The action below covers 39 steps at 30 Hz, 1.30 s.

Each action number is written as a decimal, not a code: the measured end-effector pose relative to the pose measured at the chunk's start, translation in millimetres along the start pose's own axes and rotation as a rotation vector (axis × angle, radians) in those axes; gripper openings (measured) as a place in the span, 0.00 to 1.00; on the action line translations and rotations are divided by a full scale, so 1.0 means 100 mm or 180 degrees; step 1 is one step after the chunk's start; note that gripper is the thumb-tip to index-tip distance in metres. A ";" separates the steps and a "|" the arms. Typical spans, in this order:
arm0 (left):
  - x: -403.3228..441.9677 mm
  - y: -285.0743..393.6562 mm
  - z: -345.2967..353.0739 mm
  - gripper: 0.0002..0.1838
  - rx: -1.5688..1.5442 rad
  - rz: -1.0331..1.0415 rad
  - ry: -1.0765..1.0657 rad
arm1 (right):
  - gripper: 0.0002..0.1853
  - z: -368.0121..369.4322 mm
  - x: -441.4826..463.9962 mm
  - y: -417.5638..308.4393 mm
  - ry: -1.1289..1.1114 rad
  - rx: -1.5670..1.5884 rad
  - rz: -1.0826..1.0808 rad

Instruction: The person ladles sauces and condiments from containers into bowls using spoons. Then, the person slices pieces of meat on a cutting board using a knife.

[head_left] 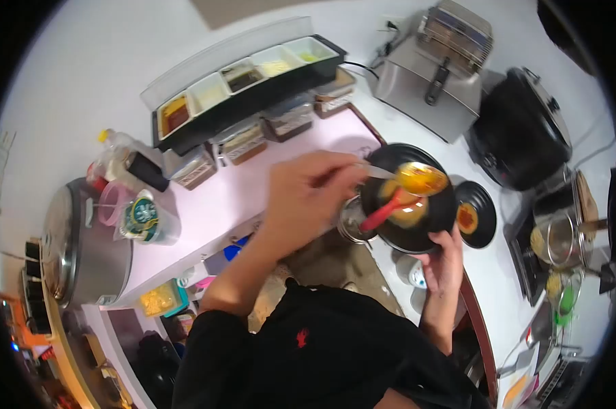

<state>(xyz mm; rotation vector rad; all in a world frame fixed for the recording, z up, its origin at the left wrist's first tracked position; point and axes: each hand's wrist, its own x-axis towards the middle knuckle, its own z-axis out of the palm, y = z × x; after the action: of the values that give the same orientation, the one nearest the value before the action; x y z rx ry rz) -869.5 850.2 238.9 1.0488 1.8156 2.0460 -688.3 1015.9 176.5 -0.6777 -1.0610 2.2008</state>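
Observation:
My left hand [315,187] is closed on the handle of a spoon [422,178], whose bowl is filled with glossy yellow-orange sauce. The spoon is over a round black bowl [427,228], which my right hand [445,262] grips at its near right rim. Inside the black bowl lie a red spoon [381,210] and some yellowish food, partly hidden by the spoon above. Beside it on the counter, a smaller black dish [484,204] bears a round patch of orange-brown sauce [467,218].
A black condiment holder [253,92] with several white tubs stands at the back. Right of it are a steel fryer [424,88] and a black cooker [519,129]. Strainers [557,242] sit far right. At left are a plastic cup [144,218] and a large steel pot [93,245].

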 end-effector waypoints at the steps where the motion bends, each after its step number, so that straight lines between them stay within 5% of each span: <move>1: -0.02 0.09 -0.31 0.07 0.0266 0.0050 0.0313 | 0.30 0.25 0.10 0.10 -0.0204 0.0008 0.0191; 6: -0.06 0.33 -1.89 0.08 0.1272 0.0033 0.1836 | 0.30 1.44 0.43 0.67 -0.1244 0.0164 0.0738; 13: 0.22 -0.13 -3.24 0.15 0.2429 -0.0105 0.2294 | 0.30 2.31 0.51 1.35 -0.1798 -0.0242 0.1099; 27: 0.55 -0.51 -3.35 0.11 0.3076 -0.0408 0.1351 | 0.32 2.57 0.72 1.33 -0.1936 -0.0433 0.1351; 30: 0.55 -0.52 -3.35 0.11 0.2784 -0.0879 0.1538 | 0.32 2.52 0.84 1.32 -0.2015 -0.0398 0.1320; 36: 0.43 -0.83 -3.64 0.12 0.1101 -0.0658 0.1770 | 0.30 2.52 0.96 1.28 -0.2043 -0.0321 0.1357; 39: 0.40 -0.73 -3.61 0.14 0.1009 -0.0689 0.1978 | 0.30 2.50 1.02 1.30 -0.2075 -0.0300 0.1382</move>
<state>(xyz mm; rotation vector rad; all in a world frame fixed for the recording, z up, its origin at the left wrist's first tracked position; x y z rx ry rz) -1144.8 607.8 190.0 0.2390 2.4775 2.1390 -962.4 894.3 189.8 -0.2273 -1.4413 2.8681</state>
